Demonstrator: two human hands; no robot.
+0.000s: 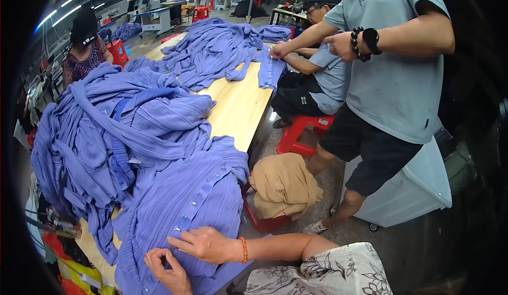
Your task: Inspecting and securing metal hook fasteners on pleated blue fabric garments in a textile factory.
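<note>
Wooden surface carries heaps of blue pleated garments — far and left. On the near garment, the right hand lies flat, released; the left hand pinches its fabric.

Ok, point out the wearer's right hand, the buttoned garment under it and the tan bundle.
right hand (203, 243), head view, back of hand.
purple pleated garment (198, 194), head view, button strip.
tan cloth bundle (283, 185), head view, top fold.

We see bare desk open between two heaps of purple garments; co-workers crowd its right edge.
</note>
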